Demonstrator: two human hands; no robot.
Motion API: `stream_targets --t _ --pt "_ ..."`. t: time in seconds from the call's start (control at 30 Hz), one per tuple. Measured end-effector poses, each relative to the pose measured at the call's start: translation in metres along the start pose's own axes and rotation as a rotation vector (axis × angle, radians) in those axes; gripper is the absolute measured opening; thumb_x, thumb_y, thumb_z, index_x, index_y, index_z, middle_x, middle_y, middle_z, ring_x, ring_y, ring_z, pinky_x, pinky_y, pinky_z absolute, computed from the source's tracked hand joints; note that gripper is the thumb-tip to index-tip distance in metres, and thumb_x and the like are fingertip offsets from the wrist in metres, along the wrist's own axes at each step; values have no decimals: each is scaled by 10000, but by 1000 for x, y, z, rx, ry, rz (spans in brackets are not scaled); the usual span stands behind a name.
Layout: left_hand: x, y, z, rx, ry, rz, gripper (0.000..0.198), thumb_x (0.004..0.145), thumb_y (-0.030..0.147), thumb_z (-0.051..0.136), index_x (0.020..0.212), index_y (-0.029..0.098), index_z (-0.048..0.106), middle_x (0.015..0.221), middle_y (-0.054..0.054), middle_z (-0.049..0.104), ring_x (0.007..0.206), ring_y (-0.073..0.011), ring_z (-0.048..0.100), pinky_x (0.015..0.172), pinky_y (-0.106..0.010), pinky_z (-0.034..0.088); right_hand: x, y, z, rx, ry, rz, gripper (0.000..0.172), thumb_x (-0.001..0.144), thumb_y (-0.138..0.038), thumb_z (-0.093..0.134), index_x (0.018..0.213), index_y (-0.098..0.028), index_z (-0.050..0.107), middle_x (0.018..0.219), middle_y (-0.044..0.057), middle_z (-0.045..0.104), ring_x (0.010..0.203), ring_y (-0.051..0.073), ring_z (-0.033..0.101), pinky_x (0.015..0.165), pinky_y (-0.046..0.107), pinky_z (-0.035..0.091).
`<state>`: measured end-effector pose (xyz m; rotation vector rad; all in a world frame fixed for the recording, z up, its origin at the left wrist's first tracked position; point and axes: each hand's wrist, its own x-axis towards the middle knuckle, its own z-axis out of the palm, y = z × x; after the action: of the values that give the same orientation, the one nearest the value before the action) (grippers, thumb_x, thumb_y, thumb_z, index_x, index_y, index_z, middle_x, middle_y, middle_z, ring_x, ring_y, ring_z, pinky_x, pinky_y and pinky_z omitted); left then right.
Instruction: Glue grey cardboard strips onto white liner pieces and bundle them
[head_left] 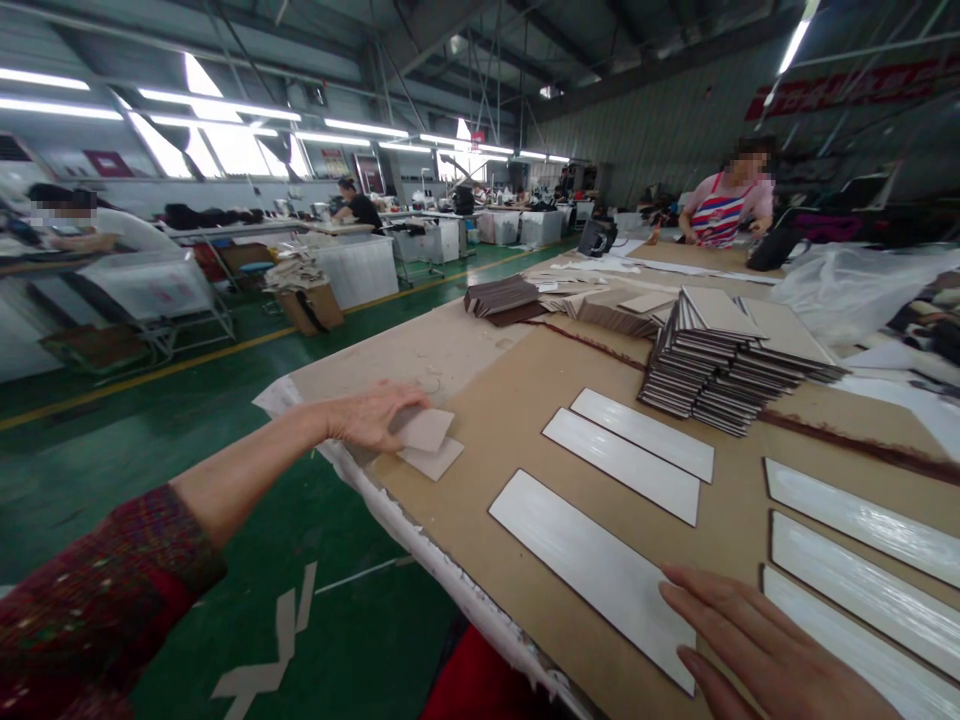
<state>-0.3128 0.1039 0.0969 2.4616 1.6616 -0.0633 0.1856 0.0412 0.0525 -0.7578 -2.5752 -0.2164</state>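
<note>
My left hand (375,413) is at the table's left edge, its thumb and fingers closed on a small beige card piece (426,430). A second card piece (436,460) lies partly beneath the held one. At the lower right, my right hand (757,640) has its fingers stretched out, the tips at the near end of a glossy white strip (577,560) with dark edges. Two similar white strips (628,462) lie just beyond it, close side by side. Farther right are several more white strips (862,550), one partly hidden by my right hand.
Stacks of dark-edged boards (712,370) stand farther back on the brown table (480,530). Dark brown pieces (502,297) lie behind them on the left. A person in a striped apron (724,205) stands across the table. Card scraps (281,630) lie on the green floor.
</note>
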Motion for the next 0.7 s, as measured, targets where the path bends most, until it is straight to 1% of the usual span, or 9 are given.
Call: stream_targets --t 0.1,0.23,0.3,0.37,0.47,0.53,0.57,0.63,0.7 --pt "2 48 -13 34 80 129 557 739 390 664 1237 182 528 1201 -92 579 1127 -290 538 1037 -429 378 24 -18 -8 30 -3 58 433 951 -298 510 1379 -256 550 1370 53 617 1188 256 635 936 384 600" --pt "7 126 -19 -33 121 369 592 768 356 653 1317 207 490 1247 -92 543 1140 -272 521 1024 -407 413 61 -42 -12 71 -14 96 584 908 -342 607 1430 -118 474 1520 153 442 1384 335 435 1068 523 497" --pt "8 156 -19 -68 152 452 588 767 314 648 1323 213 490 1249 -91 543 1135 -267 519 1011 -402 430 72 -49 -7 87 -56 89 687 865 -377 672 1432 -56 454 1533 209 400 1390 375 410 1071 562 479" --pt "11 176 -19 -78 168 498 579 762 279 647 1317 205 496 1232 -94 553 1119 -264 524 999 -404 442 77 -53 -1 94 -89 97 722 846 -353 700 1439 -38 435 1517 230 415 1357 383 448 1057 571 486" --pt "15 185 -19 -67 180 527 580 777 282 655 1328 201 490 1234 -101 560 1124 -264 530 1004 -415 448 74 -51 3 94 -77 115 671 858 -280 667 1445 -59 428 1483 220 467 1307 371 501 1036 579 498" --pt "15 179 -19 -72 234 530 679 806 350 664 1417 200 408 1358 -129 501 1240 -292 482 1070 -450 414 68 -43 -1 107 -40 132 613 872 -271 631 1428 -85 452 1447 205 510 1287 356 524 1034 569 501" --pt "14 172 -18 -83 282 504 747 825 384 659 1472 204 334 1439 -143 438 1314 -308 429 1114 -473 379 64 -36 -5 114 -16 158 591 879 -283 617 1420 -103 464 1426 193 535 1277 345 537 1038 557 502" --pt "9 154 -11 -120 385 376 842 859 417 634 1543 217 186 1555 -150 307 1420 -327 315 1180 -516 295 51 -18 -17 118 44 273 558 890 -338 602 1401 -145 487 1386 164 576 1255 329 564 1040 532 506" --pt "4 135 2 -158 397 214 840 886 413 610 1559 240 137 1589 -134 275 1446 -326 289 1200 -540 261 34 1 -30 120 80 470 558 895 -443 595 1389 -199 507 1367 131 598 1216 331 600 1004 514 536"
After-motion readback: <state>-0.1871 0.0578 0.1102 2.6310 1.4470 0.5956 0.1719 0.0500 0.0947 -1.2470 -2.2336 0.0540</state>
